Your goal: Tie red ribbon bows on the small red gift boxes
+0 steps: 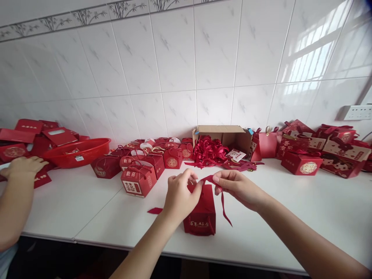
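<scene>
A dark red gift box [200, 221] with gold lettering on its front stands upright near the table's front edge. Above its top, a red ribbon [223, 205] is pinched between my two hands. My left hand [183, 192] is closed on the ribbon at the box's top, its fingers curled. To the right, my right hand [232, 186] grips the ribbon between thumb and fingers, and one loose end hangs down beside the box. Another pointed ribbon end lies on the table left of my left wrist. The left hand covers part of the box's top.
Behind stands a cardboard box [245, 143] with a pile of red ribbons [209, 151] spilling from it. Several finished-looking red boxes [138, 180] stand left, more boxes [302, 161] right. A red basin [78, 151] is farther left, beside another person's hand [26, 166].
</scene>
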`<state>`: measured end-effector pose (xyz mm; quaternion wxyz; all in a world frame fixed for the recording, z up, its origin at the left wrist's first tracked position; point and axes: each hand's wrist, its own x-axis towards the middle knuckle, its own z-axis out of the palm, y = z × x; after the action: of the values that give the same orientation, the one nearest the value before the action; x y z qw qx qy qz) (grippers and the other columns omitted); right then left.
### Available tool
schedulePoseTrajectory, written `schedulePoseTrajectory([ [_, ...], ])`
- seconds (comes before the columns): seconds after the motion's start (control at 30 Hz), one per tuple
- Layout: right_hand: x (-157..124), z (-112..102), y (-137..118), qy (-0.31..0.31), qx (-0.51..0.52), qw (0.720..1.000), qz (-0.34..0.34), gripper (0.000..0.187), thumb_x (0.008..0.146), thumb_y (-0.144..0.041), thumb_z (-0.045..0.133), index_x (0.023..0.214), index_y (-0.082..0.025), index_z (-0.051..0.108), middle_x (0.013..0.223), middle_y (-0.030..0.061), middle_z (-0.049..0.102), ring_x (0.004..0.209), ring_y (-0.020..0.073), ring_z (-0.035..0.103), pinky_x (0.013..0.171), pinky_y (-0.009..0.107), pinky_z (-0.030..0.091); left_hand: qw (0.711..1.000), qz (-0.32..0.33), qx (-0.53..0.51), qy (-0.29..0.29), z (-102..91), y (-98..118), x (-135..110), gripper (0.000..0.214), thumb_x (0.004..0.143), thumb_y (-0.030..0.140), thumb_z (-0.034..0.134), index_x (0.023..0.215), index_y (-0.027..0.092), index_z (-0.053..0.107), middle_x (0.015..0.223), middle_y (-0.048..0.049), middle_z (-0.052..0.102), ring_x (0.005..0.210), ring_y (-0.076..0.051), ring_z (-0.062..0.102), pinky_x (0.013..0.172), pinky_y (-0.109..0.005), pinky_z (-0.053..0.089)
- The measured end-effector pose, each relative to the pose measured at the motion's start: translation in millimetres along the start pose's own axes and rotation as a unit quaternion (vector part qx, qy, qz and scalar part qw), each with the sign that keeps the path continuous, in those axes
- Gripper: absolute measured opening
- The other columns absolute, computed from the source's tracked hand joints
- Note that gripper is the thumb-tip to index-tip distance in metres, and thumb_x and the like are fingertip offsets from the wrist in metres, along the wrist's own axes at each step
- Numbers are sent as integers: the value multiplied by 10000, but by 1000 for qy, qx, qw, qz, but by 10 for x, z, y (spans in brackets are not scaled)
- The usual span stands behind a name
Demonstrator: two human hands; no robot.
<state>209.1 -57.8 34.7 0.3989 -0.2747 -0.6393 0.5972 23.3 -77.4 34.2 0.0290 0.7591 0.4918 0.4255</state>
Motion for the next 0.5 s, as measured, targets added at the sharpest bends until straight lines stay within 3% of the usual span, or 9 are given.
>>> schedulePoseTrajectory([
  [0.07,-10,-6,65,38,-50,998,12,280,777,-443,660,728,-168,627,623,-14,584,616,110,518,666,258,405,999,2,3,38,-19,-29,20,65,807,228,520,769,218,468,676,19,600,656,-159,588,750,-328,418],
  [0.13,-13,6,135,51,-76,996,14,300,764,-467,660,744,-169,632,634,-13,589,614,111,520,640,253,400,999,17,11,37,-51,-62,17,44,794,192,511,787,217,476,696,15,598,673,-160,587,769,-335,417],
  [0.23,-3,58,189,49,-61,997,-1,333,763,-504,641,776,-171,644,649,-11,596,624,114,524,636,251,399,999,17,-27,-33,-83,-83,-17,149,737,140,535,859,222,508,760,10,614,730,-163,593,765,-315,436],
  [0.33,3,112,179,47,-29,998,-13,340,755,-513,644,792,-175,640,652,-14,601,636,120,534,658,258,406,993,-16,-88,-82,-68,-78,-35,194,736,220,597,917,230,530,807,-2,641,774,-176,609,732,-292,459],
  [0.4,-4,134,169,47,-18,999,-5,340,742,-509,659,806,-177,620,663,-14,608,644,125,546,672,264,407,992,-25,-94,-74,-35,-78,-22,144,756,274,603,880,229,547,806,-12,659,774,-187,619,736,-302,457],
  [0.5,-21,147,180,65,-31,997,28,372,721,-518,672,857,-185,578,636,-25,593,634,140,563,639,264,390,999,-7,-44,-14,22,-105,11,20,774,210,554,785,225,547,756,-13,674,742,-191,626,791,-339,427],
])
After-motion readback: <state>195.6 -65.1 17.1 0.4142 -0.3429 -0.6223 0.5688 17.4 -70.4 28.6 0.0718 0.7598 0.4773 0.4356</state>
